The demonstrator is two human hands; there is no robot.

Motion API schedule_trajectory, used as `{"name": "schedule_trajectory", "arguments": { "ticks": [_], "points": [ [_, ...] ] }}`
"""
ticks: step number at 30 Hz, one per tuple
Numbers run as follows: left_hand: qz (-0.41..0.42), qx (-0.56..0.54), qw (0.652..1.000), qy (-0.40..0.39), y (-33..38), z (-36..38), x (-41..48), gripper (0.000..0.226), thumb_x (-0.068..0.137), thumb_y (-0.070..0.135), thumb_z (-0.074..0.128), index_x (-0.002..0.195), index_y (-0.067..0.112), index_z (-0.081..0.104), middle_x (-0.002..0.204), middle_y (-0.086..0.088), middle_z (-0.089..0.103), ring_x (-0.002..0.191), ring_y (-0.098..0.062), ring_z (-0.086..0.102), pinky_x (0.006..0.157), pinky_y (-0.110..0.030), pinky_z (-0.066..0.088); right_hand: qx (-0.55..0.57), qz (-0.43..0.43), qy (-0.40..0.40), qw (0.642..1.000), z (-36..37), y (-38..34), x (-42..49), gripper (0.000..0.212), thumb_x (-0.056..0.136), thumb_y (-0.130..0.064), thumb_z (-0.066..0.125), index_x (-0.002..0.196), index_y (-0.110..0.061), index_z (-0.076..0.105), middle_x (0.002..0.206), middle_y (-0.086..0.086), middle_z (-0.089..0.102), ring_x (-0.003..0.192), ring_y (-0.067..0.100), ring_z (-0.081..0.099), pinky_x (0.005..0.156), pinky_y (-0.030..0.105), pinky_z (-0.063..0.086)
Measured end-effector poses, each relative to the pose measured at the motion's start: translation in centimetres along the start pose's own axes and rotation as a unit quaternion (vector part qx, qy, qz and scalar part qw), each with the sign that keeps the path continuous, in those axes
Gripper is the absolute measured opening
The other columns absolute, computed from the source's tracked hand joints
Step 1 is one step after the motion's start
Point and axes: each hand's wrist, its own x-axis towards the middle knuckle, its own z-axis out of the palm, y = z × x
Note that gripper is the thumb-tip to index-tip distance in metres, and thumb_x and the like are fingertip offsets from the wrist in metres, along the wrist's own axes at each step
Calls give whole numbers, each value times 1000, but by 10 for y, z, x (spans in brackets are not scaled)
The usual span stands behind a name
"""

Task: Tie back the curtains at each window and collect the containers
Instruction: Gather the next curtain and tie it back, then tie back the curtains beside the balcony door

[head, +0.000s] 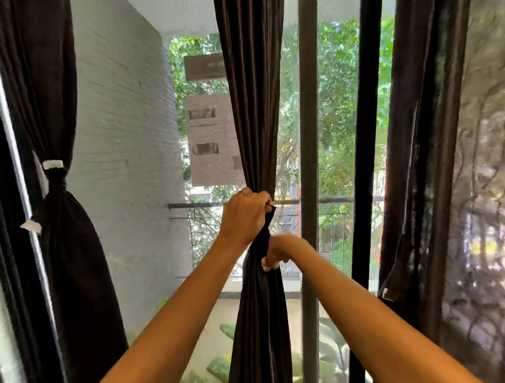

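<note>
gap: between middle curtain (252, 105) and window post (309, 132) | right: loose curtain (424, 156) blocks

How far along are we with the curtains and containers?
Done: the left curtain is tied. In hand: the left hand and right hand grip the middle curtain, bunching it. Left: the right curtain hangs loose; no containers in view.

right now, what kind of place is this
Probably a room in a home, at a tall window. The left curtain is tied back, the left hand and right hand grip the middle curtain, and a railing runs outside with trees beyond.
</note>
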Motion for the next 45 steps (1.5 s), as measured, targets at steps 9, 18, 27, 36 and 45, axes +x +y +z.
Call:
{"name": "schedule_trajectory", "arguments": {
  "ticks": [9, 18, 27, 36, 45],
  "points": [
    [-132, -101, 986, 7, 5, -5, -17, 16, 88, 26, 62, 104, 25, 63, 93, 1, 65, 90, -15, 54, 65, -25, 44, 295, -77, 161, 939, 30, 5, -36, 24, 89, -31, 62, 75, -12, 61, 65, 2, 53, 54, 13, 47, 50, 20, 38],
    [-136, -127, 982, -2, 34, -14, -32, 37, 89, 22, 62, 124, 17, 51, 115, -4, 58, 107, -21, 53, 82, -35, 51, 341, -89, 280, 893, 37, 35, -69, 22, 84, -33, 70, 81, -12, 63, 84, 4, 63, 77, 15, 59, 76, 31, 51],
    [-142, -176, 972, -59, 74, -9, -34, 27, 87, 21, 59, 112, 16, 51, 112, -2, 56, 99, -23, 57, 76, -40, 50, 287, 3, 368, 884, 17, 99, -131, 11, 85, -17, 67, 82, -7, 68, 91, 10, 70, 89, 21, 64, 78, 30, 48],
    [-138, -197, 962, -133, 130, 13, -45, 27, 87, 25, 59, 112, 18, 49, 111, -2, 53, 90, -23, 57, 66, -32, 44, 304, 68, 434, 845, 30, 181, -187, 13, 88, -15, 60, 93, -4, 67, 93, 8, 69, 80, 17, 58, 58, 22, 41],
    [-145, -254, 951, -95, 203, 45, 2, 38, 84, 21, 64, 119, 15, 50, 105, -11, 53, 92, -31, 57, 74, -34, 41, 276, 81, 534, 795, -10, 281, -203, 10, 83, -5, 58, 82, -5, 69, 82, 16, 69, 80, 28, 63, 70, 31, 44]
  ]
}}
